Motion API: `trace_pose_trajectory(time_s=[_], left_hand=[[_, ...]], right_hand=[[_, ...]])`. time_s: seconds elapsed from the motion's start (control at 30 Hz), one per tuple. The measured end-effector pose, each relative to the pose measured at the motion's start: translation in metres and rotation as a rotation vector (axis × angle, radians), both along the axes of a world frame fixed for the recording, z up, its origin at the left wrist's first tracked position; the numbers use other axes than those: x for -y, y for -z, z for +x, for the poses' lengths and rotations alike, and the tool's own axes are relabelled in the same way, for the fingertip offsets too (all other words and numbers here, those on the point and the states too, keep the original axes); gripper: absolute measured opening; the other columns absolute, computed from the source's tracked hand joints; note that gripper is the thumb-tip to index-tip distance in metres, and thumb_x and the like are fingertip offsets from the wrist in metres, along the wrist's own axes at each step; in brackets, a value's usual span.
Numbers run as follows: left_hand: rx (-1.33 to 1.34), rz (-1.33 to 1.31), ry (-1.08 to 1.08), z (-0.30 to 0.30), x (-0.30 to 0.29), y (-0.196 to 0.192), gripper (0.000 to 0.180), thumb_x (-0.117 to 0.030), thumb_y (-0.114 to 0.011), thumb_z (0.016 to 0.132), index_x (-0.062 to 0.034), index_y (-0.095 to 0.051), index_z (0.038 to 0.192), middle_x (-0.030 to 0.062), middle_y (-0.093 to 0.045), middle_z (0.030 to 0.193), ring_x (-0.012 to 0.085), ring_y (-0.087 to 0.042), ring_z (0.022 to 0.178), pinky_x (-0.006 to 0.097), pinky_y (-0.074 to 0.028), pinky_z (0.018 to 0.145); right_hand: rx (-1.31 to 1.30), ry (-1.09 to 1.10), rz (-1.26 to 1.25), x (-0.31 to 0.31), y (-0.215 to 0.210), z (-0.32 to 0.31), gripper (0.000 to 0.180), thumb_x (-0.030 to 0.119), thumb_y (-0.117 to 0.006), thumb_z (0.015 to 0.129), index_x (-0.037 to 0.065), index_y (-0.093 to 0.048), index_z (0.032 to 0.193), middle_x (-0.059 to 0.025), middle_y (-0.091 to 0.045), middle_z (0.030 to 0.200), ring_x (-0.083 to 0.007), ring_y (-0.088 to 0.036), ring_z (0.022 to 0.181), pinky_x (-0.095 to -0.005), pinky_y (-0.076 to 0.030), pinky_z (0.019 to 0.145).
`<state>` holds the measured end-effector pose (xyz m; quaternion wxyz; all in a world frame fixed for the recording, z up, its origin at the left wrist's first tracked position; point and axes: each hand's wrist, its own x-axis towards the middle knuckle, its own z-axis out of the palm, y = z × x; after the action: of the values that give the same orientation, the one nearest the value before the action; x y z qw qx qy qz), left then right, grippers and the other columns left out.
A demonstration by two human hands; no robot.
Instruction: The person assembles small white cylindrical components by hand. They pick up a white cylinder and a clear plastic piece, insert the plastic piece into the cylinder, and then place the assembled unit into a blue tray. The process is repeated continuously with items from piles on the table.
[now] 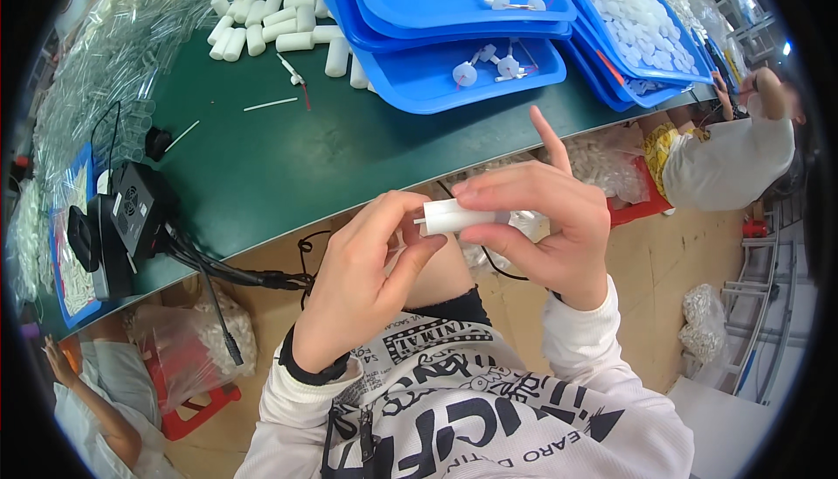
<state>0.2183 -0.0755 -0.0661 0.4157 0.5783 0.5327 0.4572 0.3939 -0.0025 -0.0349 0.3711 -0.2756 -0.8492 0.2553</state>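
Observation:
A white cylinder [456,216] lies nearly level between my hands, in front of the table's edge. My right hand [550,222] grips its right part between thumb and fingers, with one finger raised straight up. From the left end a thin white stub [419,220] sticks out. Close around that end, my left hand [362,261] has its fingers curled and its thumb near the cylinder's lower side; what its inner fingers hold is hidden. Beyond, on the green table [288,152], rest a small white piece with a red tip [295,76] and a thin white stick [271,105].
Stacked blue trays [419,86] hold small white parts at the back; another blue tray [633,21] is full of white discs. White cylinders [279,30] and clear tubes [96,86] are piled left of them. A black device [140,204] with cables stands at left. Other people work nearby.

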Motion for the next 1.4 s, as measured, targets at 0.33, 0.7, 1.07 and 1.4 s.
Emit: trace_pose_trajectory(time_s=[0.33, 0.7, 1.07, 1.4], left_hand=[[-0.352, 0.181, -0.02, -0.001, 0.006, 0.0, 0.029, -0.005, -0.064, 0.074, -0.0039, -0.056, 0.102, 0.0082, -0.051, 0.077, 0.0222, -0.055, 0.067, 0.032, -0.044, 0.058], [-0.187, 0.082, -0.039, 0.004, 0.012, -0.001, 0.025, -0.01, -0.063, 0.078, -0.0032, -0.056, 0.102, 0.0099, -0.056, 0.083, 0.0232, -0.057, 0.071, 0.032, -0.045, 0.061], [-0.22, 0.085, -0.108, 0.007, 0.013, 0.0, 0.031, -0.012, -0.063, 0.079, -0.0129, -0.06, 0.109, 0.0052, -0.053, 0.072, 0.017, -0.052, 0.059, 0.028, -0.043, 0.053], [-0.435, 0.127, -0.087, 0.005, 0.011, 0.004, 0.018, -0.017, -0.062, 0.08, -0.0137, -0.063, 0.098, 0.0021, -0.051, 0.069, 0.0187, -0.052, 0.057, 0.03, -0.041, 0.051]], right_hand=[[0.114, -0.128, -0.002, -0.003, -0.002, 0.001, 0.014, 0.01, -0.076, 0.064, 0.012, -0.069, 0.077, 0.0003, -0.067, 0.074, -0.0134, -0.062, 0.065, -0.052, -0.025, 0.105], [-0.214, 0.143, -0.107, -0.009, 0.009, 0.026, 0.04, 0.026, -0.065, 0.077, 0.001, -0.058, 0.107, -0.0078, -0.063, 0.095, -0.0132, -0.058, 0.081, -0.0368, -0.04, 0.092], [-0.21, 0.011, -0.684, 0.014, 0.022, 0.013, 0.004, 0.0, -0.063, 0.076, -0.003, -0.063, 0.079, -0.0092, -0.064, 0.072, -0.014, -0.061, 0.067, -0.0247, -0.046, 0.061], [0.022, -0.058, -0.41, -0.005, 0.01, 0.017, 0.007, 0.007, -0.064, 0.077, 0.001, -0.063, 0.076, -0.0053, -0.06, 0.064, -0.0124, -0.056, 0.052, -0.0223, -0.042, 0.05]])
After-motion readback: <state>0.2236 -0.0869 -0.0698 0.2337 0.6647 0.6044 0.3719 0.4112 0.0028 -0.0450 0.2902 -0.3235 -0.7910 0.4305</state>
